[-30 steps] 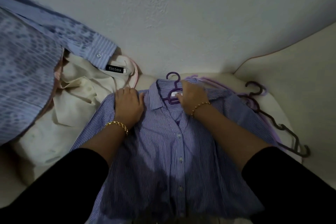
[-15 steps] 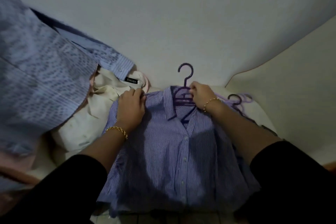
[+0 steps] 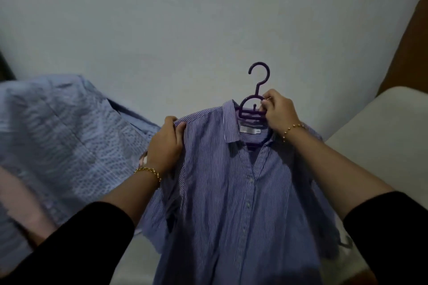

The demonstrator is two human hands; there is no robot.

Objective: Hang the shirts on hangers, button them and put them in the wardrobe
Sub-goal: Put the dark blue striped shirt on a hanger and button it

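We find the shirt, blue with fine stripes, at centre frame. It is raised on a purple hanger and hangs front towards us.

The right hand is closed round the hanger's upper bar just beside the hook stem. In our judgement it carries the weight there and leaves the hook free for a rail.

The left hand pinches the shirt's shoulder seam, thumb in front and fingers curled over the top. We take this to be seating the shoulder on the hanger arm, so the cloth sits square and does not slide off.

The collar lies open in a V. Below it the buttons run in line down a placket that appears closed, though we cannot confirm each one is fastened.

A white neck label shows inside the collar, but its print is too small to read. We see no other writing.

A second, paler blue shirt lies heaped at left of frame, not on a hanger. We see no wardrobe, only a plain wall behind.
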